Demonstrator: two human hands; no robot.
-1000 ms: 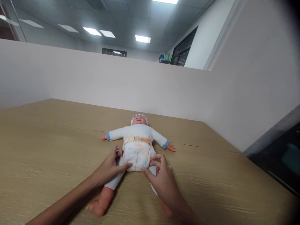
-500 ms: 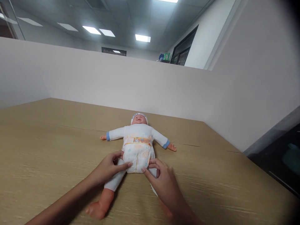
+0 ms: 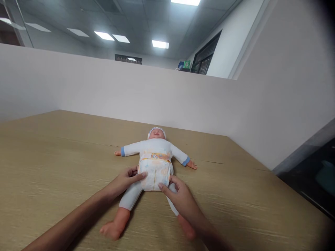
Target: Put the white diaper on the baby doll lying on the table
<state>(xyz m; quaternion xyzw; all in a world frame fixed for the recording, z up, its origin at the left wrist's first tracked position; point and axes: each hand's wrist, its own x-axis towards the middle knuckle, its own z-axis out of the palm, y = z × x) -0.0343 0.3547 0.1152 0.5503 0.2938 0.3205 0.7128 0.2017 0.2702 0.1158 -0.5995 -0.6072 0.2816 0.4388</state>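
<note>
A baby doll point(image 3: 156, 145) in a white suit with blue cuffs and a white cap lies on its back, arms spread and feet toward me. Around its hips is a white diaper point(image 3: 154, 174) with an orange patterned band at the waist. My left hand point(image 3: 129, 179) grips the diaper's left edge by the leg, thumb on the front and fingers curled behind the side. At the opposite leg edge, my right hand point(image 3: 179, 193) pinches the diaper between thumb and fingers, covering part of the doll's leg. Some fingertips of both hands are hidden.
The doll rests on a wide wooden table point(image 3: 65, 150). A pale partition wall point(image 3: 131, 90) rises behind the table's far edge and continues on the right. A dark glossy object point(image 3: 314, 174) stands beyond the right edge.
Both hands have shifted slightly along the diaper's leg edges, the left one a little upward and the right one outward. The view has also tilted slightly; the doll keeps its pose.
</note>
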